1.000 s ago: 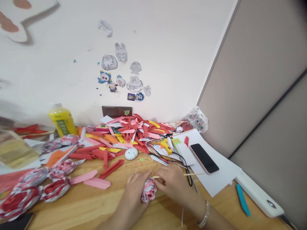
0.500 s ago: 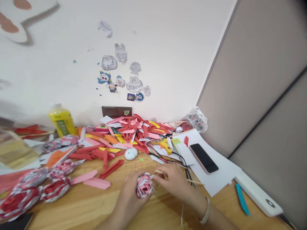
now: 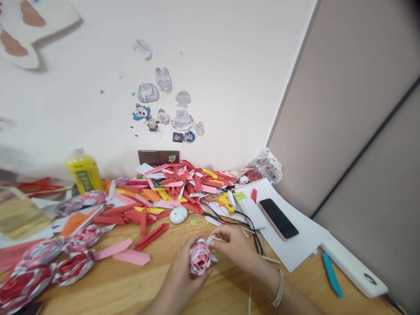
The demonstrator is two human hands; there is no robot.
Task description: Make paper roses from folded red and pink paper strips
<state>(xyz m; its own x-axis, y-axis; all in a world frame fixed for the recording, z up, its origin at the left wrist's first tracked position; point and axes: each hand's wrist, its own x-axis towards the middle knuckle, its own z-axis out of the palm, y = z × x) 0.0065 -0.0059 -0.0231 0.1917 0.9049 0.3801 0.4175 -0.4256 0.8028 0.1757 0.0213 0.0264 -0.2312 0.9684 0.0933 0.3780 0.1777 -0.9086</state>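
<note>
White wall (image 3: 236, 57), dark socket plate (image 3: 149, 157) low; grey panel (image 3: 348, 96) right; wooden table (image 3: 121, 286) below.

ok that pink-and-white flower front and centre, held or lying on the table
Held: the left hand curls around the pink-and-white flower, thumb along its lower edge, and its petals face the camera.

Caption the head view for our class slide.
Left hand cradles a pink-and-white paper flower; right hand holds a stick.

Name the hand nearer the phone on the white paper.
Right. The right hand, holding a thin stick, is left of the phone; the left hand, holding the paper flower, is farther left.
</note>
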